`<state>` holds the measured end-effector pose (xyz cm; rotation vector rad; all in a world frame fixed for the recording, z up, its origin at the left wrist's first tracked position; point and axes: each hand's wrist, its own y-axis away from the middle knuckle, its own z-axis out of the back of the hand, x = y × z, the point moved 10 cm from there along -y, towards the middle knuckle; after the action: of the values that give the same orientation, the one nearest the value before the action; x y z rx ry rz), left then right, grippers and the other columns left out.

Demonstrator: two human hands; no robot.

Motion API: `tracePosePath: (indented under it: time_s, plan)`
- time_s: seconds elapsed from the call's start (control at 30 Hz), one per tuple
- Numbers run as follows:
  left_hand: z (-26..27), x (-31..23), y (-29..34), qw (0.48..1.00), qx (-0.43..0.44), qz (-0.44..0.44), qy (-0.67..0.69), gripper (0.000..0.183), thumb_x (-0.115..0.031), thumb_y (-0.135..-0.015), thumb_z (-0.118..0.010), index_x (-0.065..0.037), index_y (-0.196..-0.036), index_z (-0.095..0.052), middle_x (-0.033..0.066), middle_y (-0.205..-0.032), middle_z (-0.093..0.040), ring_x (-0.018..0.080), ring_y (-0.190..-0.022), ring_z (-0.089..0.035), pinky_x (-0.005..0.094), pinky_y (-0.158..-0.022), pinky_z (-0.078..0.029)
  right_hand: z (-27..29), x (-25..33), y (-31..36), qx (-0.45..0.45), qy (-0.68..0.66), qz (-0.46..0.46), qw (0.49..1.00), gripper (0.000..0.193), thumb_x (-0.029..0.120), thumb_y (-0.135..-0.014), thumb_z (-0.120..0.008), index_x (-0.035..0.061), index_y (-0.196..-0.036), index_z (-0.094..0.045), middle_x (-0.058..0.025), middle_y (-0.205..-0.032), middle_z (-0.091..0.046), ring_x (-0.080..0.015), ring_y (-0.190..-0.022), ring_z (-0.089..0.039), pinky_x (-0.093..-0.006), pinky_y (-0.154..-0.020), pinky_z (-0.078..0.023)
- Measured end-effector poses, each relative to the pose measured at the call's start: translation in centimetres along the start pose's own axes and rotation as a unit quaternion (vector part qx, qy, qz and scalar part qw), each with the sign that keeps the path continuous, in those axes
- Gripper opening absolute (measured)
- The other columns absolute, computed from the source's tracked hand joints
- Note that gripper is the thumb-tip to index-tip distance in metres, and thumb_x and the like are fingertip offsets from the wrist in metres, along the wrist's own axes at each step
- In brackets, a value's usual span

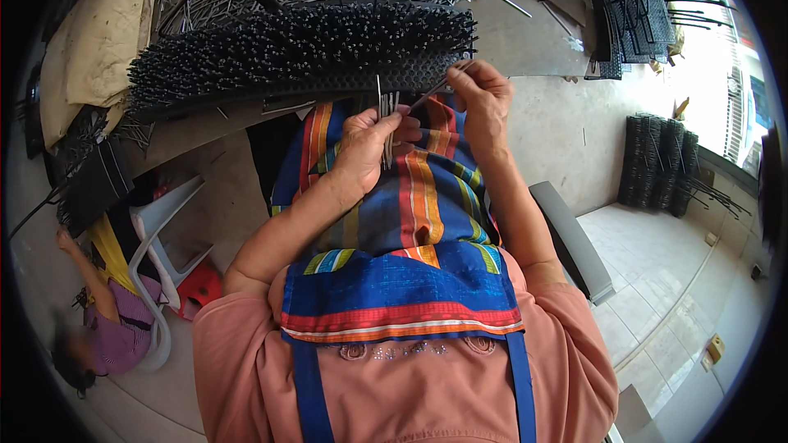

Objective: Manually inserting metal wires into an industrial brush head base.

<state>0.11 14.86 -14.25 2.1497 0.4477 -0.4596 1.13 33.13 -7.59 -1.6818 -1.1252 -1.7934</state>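
My left fingers (384,126) grip thin rods (387,107) | right fingers (458,82) pinch at least one more, by worktop (519,41)'s near edge | black board (361,83) there: mostly filled, I judge; bare near-side holes left

The slim rods (388,150) look metallic, the apron (402,291) matt cloth.

Both grips closed, the right one farther out

Left hand (365,141): closed, thumb (384,125) laid across the front of its grip, fingertips (407,134) showing to the right of it. Left forearm (291,231) slants in from behind and left, elbow bent.

Right hand (486,105): just right of the left grip, farther from the body, thumb and forefinger pinched. Right forearm (522,207) runs back from the pinch, angling outward. Both forearms bare.
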Motion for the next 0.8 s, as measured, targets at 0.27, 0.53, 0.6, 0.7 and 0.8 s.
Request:
tracePosePath:
  time_s: [0.27, 0.53, 0.6, 0.7, 0.8]
  plan:
    - [0.1, 0.2, 0.4, 0.999, 0.015, -0.007, -0.031, 0.022, -0.004, -0.094, -0.051, -0.004, -0.113, -0.062, 0.0106, -0.096, -0.070, 0.0192, -0.080, -0.069, 0.0307, -0.072, -0.058, -0.3, 5.8, -0.8, -0.072, 0.194, 0.321, 0.924, 0.008, -0.004, -0.081, -0.071, 0.0024, -0.086, -0.070, 0.0050, -0.072, -0.058, -0.0022, -0.061, -0.046, -0.0184, -0.054, -0.036]
    - [0.1, 0.4, 0.3, 1.000, 0.012, -0.005, -0.027, 0.021, 0.000, -0.093, -0.050, -0.002, -0.110, -0.061, 0.0131, -0.098, -0.070, 0.0196, -0.084, -0.069, 0.0303, -0.072, -0.058, 0.9, 4.5, -1.6, -0.101, 0.096, 0.249, 0.959, 0.009, -0.006, -0.079, -0.072, 0.0010, -0.084, -0.071, 0.0046, -0.073, -0.060, -0.0021, -0.066, -0.049, -0.0176, -0.057, -0.038]
    - [-0.6, 1.0, 0.5, 0.998, 0.051, 0.018, -0.017, 0.020, 0.001, -0.092, -0.050, -0.002, -0.109, -0.061, 0.0132, -0.098, -0.069, 0.0193, -0.086, -0.069, 0.0302, -0.071, -0.058, 0.8, 4.7, -1.7, -0.099, 0.103, 0.261, 0.955, 0.008, -0.005, -0.079, -0.073, 0.0008, -0.084, -0.071, 0.0048, -0.073, -0.060, -0.0019, -0.066, -0.049, -0.0178, -0.057, -0.038]
    - [-0.5, 1.5, 0.7, 0.997, 0.052, 0.046, -0.021, 0.020, 0.002, -0.091, -0.051, -0.001, -0.108, -0.062, 0.0128, -0.096, -0.070, 0.0189, -0.083, -0.069, 0.0295, -0.070, -0.058, 0.5, 4.7, -1.5, -0.101, 0.140, 0.273, 0.946, 0.008, -0.004, -0.077, -0.074, 0.0004, -0.083, -0.071, 0.0018, -0.072, -0.061, -0.0032, -0.064, -0.050, -0.0197, -0.055, -0.039]
    - [0.2, 2.1, 1.1, 0.994, 0.053, 0.068, -0.073, 0.018, 0.001, -0.091, -0.053, -0.001, -0.106, -0.062, 0.0123, -0.093, -0.070, 0.0186, -0.079, -0.070, 0.0289, -0.069, -0.057, -0.1, 5.0, -1.4, -0.095, 0.201, 0.284, 0.933, 0.010, -0.003, -0.074, -0.075, 0.0008, -0.082, -0.071, -0.0027, -0.070, -0.062, -0.0061, -0.060, -0.053, -0.0223, -0.054, -0.040]
